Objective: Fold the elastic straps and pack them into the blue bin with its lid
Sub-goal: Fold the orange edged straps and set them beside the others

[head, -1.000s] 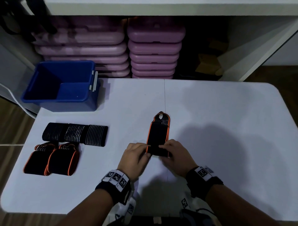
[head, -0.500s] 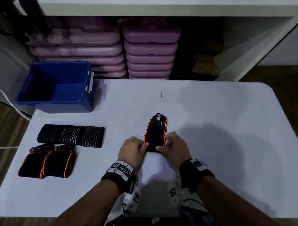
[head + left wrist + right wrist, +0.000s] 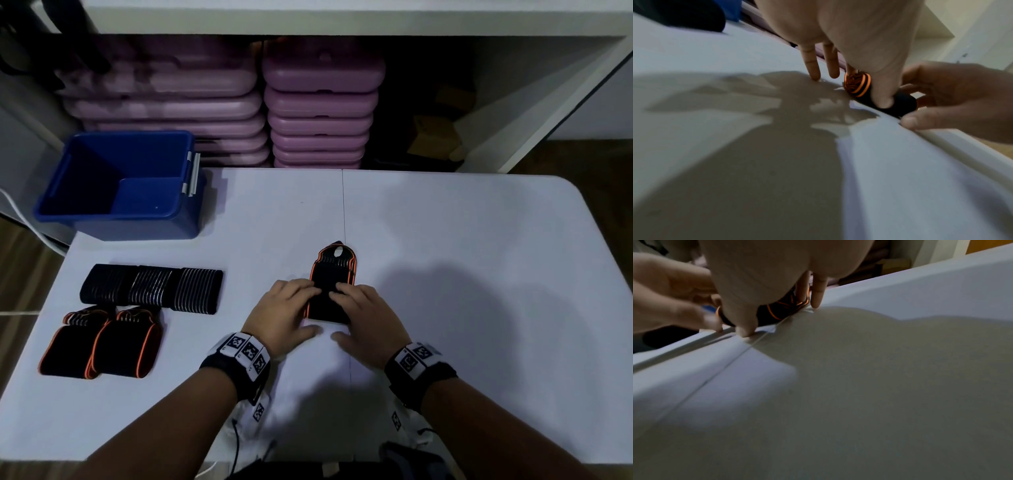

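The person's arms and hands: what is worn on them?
No sleeves and no gloves on the left hand or the right hand. The left wristband and the right wristband are black, topped with white tags printed with black square codes. A thin dark cable hangs under the left one.

Orange-edged black strap [image 3: 330, 284] lay part-folded, centre; five folded straps [image 3: 150, 289] sat left, near the open blue bin [image 3: 137, 226].

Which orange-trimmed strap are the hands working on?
The strap at the table's middle, on the seam, with the left hand and right hand pressing on it. The other two lie side by side near the left edge, untouched.
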A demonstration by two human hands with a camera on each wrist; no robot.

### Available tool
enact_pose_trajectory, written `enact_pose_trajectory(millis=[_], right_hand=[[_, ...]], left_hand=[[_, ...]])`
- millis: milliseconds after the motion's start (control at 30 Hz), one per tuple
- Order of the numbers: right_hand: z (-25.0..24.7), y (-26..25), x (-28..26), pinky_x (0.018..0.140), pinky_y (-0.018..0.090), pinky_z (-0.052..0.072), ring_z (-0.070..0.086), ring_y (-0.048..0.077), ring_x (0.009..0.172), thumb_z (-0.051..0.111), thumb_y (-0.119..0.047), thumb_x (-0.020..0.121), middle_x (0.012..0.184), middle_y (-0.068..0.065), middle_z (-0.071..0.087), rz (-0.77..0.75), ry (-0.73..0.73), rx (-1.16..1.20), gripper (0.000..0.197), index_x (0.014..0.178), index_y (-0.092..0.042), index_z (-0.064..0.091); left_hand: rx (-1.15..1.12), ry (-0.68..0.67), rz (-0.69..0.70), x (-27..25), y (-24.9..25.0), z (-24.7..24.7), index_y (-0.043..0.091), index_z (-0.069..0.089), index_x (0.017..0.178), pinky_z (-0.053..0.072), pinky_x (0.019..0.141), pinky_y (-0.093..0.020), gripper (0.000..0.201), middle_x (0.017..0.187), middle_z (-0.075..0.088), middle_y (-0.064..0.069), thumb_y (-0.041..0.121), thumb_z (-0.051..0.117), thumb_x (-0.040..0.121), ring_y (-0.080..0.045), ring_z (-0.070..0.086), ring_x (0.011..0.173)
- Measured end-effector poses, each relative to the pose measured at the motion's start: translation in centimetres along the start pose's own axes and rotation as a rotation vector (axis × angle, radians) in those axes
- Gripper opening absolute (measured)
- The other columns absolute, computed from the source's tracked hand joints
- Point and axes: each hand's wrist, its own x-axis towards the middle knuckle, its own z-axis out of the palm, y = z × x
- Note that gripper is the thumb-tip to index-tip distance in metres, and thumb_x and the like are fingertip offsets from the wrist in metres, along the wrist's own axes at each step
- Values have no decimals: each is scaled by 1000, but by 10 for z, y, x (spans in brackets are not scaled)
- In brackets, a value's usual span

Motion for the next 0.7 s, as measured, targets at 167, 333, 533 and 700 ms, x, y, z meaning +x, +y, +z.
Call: enact_pose_trajectory(millis=[167,333,533,700], right_hand=[[-19,-11,3,88,42,55,59,24,111,67,-12,72,128,-2,67,100,84,213,52,123,-23,67],[-29,-4,1,76,10,46,64,0,83,75,-25,79,97,-13,71,351,70,492,39,117,-30,72],[-27,-1,12,71,28,48,61,14,70,60,-46,87,72,4,67,425,124,440,36,79,-12,68],[-12,-5,19,55,27,34,52,10,57,45,-41,103,65,-5,57,479,206,324,36,76,-20,56]], left_hand=[[-117,71,-55,-9,3,-4,21,65,130,40,96,-21,52,129,64,6,29,71,78,-21,55,108],[-330,100,-238,-8,11,-6,29,70,121,42,95,-20,35,113,70,11,37,55,91,-12,58,107],[-256,190,-348,9,29,-1,24,73,105,48,76,-35,28,90,70,-2,33,47,101,-22,62,86],[-163,89,-387,23,39,8,20,65,112,41,71,-32,27,94,60,-6,32,41,104,-25,58,87]])
